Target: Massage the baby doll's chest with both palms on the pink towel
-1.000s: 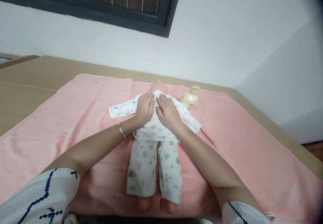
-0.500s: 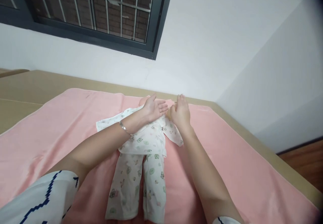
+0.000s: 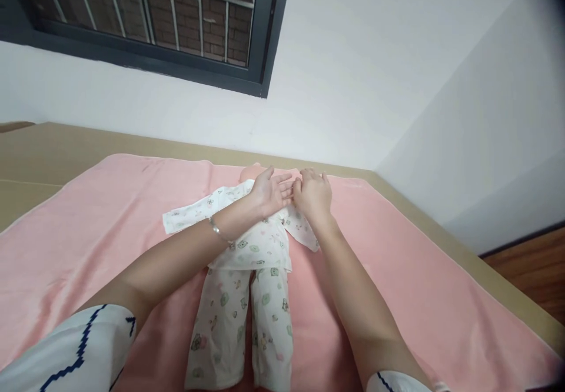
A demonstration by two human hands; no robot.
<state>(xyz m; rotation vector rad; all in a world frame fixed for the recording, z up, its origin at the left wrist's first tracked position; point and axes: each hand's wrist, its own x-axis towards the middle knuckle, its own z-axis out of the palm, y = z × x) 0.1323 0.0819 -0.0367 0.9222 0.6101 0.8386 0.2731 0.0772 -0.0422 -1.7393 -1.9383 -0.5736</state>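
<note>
A baby doll [image 3: 260, 245] in white printed pyjamas lies face down on a pink towel [image 3: 110, 215], its head pointing to the far side. My left hand [image 3: 270, 192] hovers over the doll's shoulders, palm up, fingers spread and empty. A silver bangle [image 3: 216, 230] sits on that wrist. Right beside it my right hand [image 3: 311, 195] is curled downward over the spot where the cream bottle stood. The bottle is hidden under that hand.
The towel covers a beige table [image 3: 53, 145] that meets a white wall. A dark barred window [image 3: 154, 15] is above. The table's right edge drops to a wooden floor [image 3: 529, 262].
Both hands left the doll's back. The left one turned palm up near the head. The right one moved onto the cream bottle and now hides it. My view tilted up.
</note>
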